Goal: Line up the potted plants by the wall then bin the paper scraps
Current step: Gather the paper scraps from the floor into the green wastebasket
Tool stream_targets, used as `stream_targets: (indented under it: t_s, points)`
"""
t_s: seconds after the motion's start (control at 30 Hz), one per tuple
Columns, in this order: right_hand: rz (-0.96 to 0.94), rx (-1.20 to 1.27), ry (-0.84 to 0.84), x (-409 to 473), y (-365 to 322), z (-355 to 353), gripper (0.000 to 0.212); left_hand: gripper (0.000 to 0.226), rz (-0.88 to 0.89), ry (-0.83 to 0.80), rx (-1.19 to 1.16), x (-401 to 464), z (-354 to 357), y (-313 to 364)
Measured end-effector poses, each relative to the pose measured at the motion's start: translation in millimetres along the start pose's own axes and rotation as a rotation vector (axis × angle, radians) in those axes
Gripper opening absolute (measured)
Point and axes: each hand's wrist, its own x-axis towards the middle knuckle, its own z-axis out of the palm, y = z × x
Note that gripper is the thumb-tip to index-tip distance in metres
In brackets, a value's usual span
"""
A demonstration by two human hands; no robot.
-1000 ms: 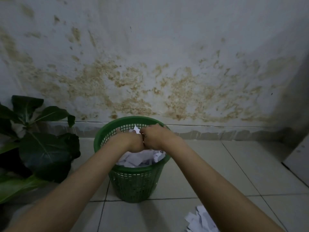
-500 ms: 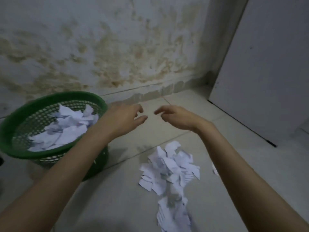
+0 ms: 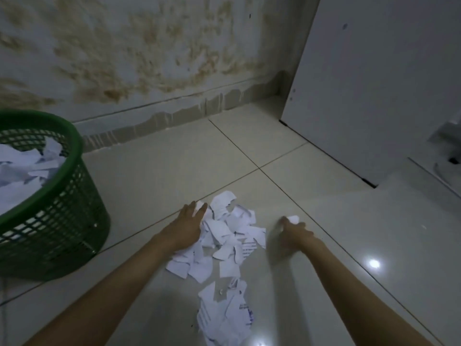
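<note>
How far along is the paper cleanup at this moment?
Partly done: the green basket already holds scraps. In hand: the left hand rests on the floor pile, and the right hand touches a stray scrap. That pile remains. No plants are in view.

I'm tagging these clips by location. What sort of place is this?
Probably a corner of a lived-in home, perhaps a hallway or utility area: a glossy tiled floor, a damp-stained wall, a white door, and a green waste basket holding paper scraps.
</note>
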Motion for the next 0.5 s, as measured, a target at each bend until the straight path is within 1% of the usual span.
stream_targets:
  t_s: [0.07,0.13,0.2,0.27,0.33,0.37,0.4,0.43,0.47,0.5]
  points:
    - [-0.041,-0.095,-0.051,-5,-18,17,0.059,0.058,0.048,0.027,-0.083,-2,14,-5]
    - [-0.146,0.044,-0.121,-8,-31,21,0.061,0.055,0.103,0.08,-0.166,-6,18,-6]
    - [-0.27,0.212,-0.174,-10,-35,8,0.057,0.055,0.118,0.163,-0.267,-9,15,-10]
    - [-0.293,0.203,-0.202,-15,-39,-16,0.047,0.061,0.096,0.259,-0.344,-11,7,-13]
    - [-0.335,0.148,-0.083,-15,-50,-37,0.039,0.06,0.079,0.312,-0.332,-16,1,-17]
    - [-0.355,0.148,-0.006,-10,-58,-44,0.039,0.065,0.074,0.29,-0.293,-21,-1,-17]
    - [-0.374,0.168,0.066,-4,-66,-46,0.04,0.087,0.072,0.249,-0.239,-25,-2,-16]
    - [-0.407,0.172,0.125,2,-75,-46,0.043,0.116,0.087,0.214,-0.186,-30,-3,-14]
    - [-0.445,0.169,0.145,9,-84,-43,0.046,0.136,0.097,0.175,-0.134,-32,0,-13]
    - [-0.484,0.164,0.131,12,-93,-38,0.049,0.141,0.127,0.135,-0.086,-36,2,-8]
